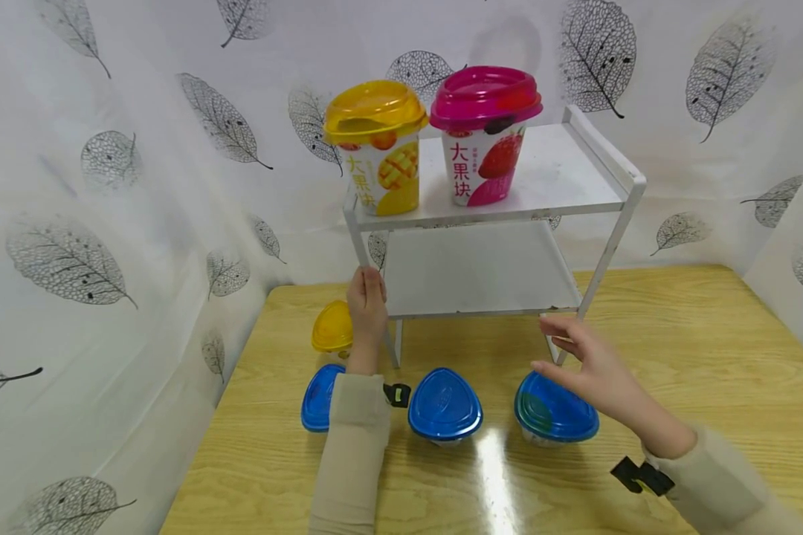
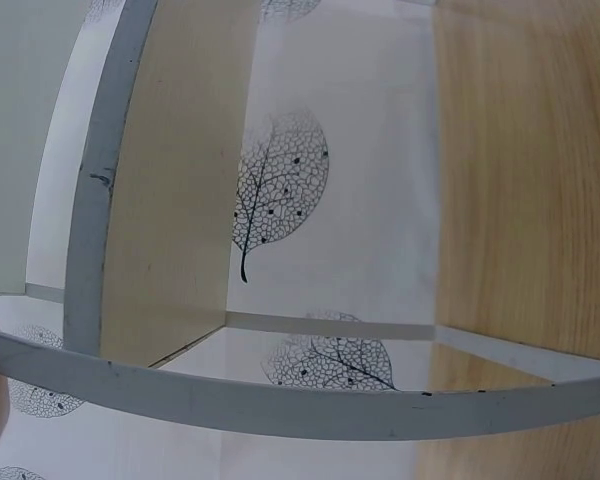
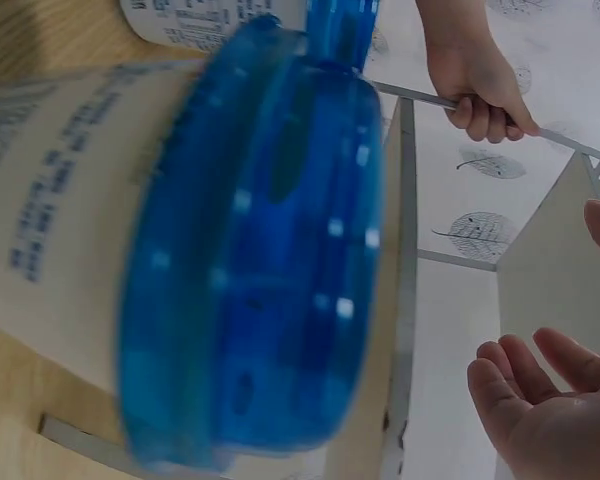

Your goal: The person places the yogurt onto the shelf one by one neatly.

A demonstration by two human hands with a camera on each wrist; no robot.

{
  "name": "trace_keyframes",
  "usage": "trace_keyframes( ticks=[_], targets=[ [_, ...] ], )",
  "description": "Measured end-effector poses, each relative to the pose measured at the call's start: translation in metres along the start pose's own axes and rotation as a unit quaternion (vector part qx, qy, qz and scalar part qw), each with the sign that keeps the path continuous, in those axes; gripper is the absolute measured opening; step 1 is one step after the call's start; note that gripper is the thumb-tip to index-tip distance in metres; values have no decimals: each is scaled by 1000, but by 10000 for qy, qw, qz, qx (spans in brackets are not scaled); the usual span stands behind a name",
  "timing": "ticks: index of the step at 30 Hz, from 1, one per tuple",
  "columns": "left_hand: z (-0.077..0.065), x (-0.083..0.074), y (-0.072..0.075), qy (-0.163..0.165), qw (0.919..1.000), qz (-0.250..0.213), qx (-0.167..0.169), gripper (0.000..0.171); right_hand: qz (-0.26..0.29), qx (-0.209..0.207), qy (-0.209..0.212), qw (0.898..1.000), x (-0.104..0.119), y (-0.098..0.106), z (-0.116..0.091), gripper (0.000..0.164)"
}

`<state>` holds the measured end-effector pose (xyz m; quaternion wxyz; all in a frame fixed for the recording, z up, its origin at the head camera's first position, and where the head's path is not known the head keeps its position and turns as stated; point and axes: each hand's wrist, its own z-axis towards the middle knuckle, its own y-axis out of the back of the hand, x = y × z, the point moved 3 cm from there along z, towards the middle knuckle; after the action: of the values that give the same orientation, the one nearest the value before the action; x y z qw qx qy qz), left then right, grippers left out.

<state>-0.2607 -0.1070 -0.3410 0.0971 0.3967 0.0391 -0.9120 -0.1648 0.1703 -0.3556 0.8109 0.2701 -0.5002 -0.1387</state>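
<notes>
A white two-tier shelf rack (image 1: 485, 271) stands on the wooden table. My left hand (image 1: 368, 301) grips its left front post; the right wrist view shows these fingers (image 3: 480, 118) curled round the bar. My right hand (image 1: 598, 375) hovers by the right front leg, fingers parted and holding nothing. Just below it is a cup with a blue lid (image 1: 565, 412), which looms large in the right wrist view. On the top tier stand a yellow-lidded cup (image 1: 381, 156) and a pink-lidded cup (image 1: 482, 137), side by side.
Another blue-lidded cup (image 1: 444, 405) stands in front of the rack. Left of it, a further blue-lidded cup (image 1: 317, 401) is partly hidden by my left sleeve. Behind that is a small yellow-lidded cup (image 1: 332, 325). Leaf-patterned cloth (image 1: 107, 297) surrounds the table (image 1: 682, 334).
</notes>
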Motion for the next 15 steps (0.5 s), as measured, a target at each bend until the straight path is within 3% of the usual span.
trace_keyframes(
  ticks=[5,15],
  targets=[
    [0,-23,-1,68,9999,-29,79,55,-230,114,-117,9996,-8,-6,-10,52],
    [0,-26,-1,-23,9999,-129,17,57,-1283,206,-52,9915,-20,-21,-27,60]
  ],
)
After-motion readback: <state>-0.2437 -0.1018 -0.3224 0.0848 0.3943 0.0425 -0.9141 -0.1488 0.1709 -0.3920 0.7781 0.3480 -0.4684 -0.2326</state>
